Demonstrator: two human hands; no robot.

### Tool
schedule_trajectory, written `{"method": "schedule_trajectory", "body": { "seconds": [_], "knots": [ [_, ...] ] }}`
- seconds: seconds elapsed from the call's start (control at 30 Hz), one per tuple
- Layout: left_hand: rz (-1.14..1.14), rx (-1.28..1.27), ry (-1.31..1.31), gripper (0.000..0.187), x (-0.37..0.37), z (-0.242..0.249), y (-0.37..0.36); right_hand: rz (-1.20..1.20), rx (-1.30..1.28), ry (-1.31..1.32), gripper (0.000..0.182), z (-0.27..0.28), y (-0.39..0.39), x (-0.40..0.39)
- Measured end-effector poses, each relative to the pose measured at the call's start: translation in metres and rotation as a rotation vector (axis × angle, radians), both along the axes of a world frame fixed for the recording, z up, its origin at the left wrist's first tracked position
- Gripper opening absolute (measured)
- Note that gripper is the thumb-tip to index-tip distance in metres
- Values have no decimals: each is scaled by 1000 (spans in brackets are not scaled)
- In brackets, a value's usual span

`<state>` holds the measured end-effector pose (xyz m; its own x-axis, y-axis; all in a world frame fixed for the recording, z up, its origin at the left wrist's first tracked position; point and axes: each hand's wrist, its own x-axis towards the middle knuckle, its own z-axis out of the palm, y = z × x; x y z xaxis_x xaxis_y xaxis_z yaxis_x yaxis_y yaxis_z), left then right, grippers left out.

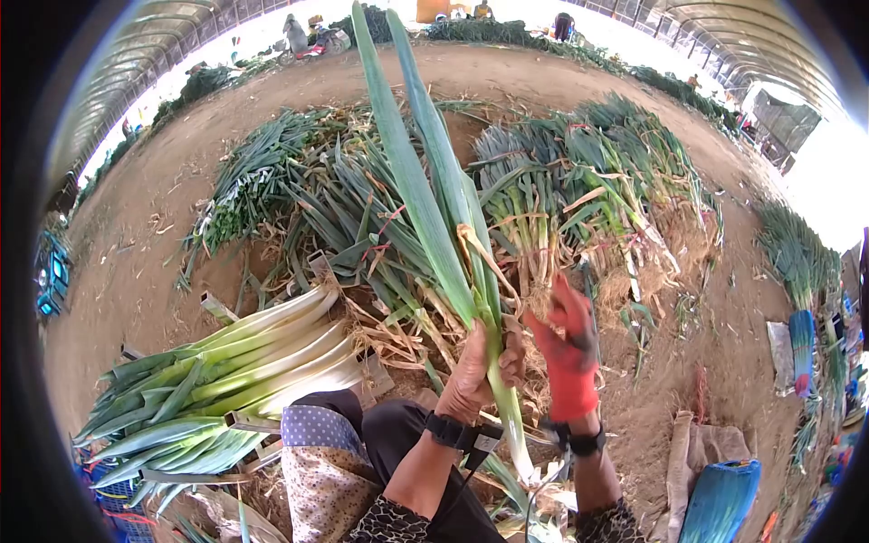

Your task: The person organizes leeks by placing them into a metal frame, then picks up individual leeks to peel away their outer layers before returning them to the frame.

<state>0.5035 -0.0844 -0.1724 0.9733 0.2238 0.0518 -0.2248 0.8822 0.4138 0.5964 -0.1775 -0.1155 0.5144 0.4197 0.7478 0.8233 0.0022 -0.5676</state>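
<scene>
Head view: bare dirt floor [136,262], dry leaf scraps strewn abt, inside a long shed w/ a ribbed, arched roof [751,36] curving over at 11 & 1 o'clock. Ppl & more green heaps far off nr 12.

L hand [471,362], just below ctr at 5–6 o'clock, is clenched round the stem of one leek [453,271]; leaves point up twd 12, pale root end down twd 5. Black watch [450,433] on that wrist. R hand [570,348] at 4, in a red glove w/ a dark patch, just beside the stem, fingers part-curled, nothing seen in grasp; can't tell if it touches the dry leaf strip [489,258].

Cleaned leeks [262,362] at 8, white ends inward, on a metal rack [249,422]. Untrimmed leek bundles [588,172] at 2, some tied; others [272,163] at 10. Blue-wrapped bundle [720,507] btwn 4 & 5; any print too blurred to read.
</scene>
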Motion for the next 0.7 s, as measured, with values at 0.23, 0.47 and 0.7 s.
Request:
{"method": "schedule_trajectory", "body": {
  "seconds": [0.23,0.47,0.7],
  "knots": [
    [0,121,63,66,4,0,-3,337,-68,-46,48,44,68,42],
    [132,122,144,61,0,-4,13,127,-500,-29,12,13,-5,10],
    [475,37,273,56,-2,6,42,-115,-810,246,12,-150,-222,-97]
  ]
}}
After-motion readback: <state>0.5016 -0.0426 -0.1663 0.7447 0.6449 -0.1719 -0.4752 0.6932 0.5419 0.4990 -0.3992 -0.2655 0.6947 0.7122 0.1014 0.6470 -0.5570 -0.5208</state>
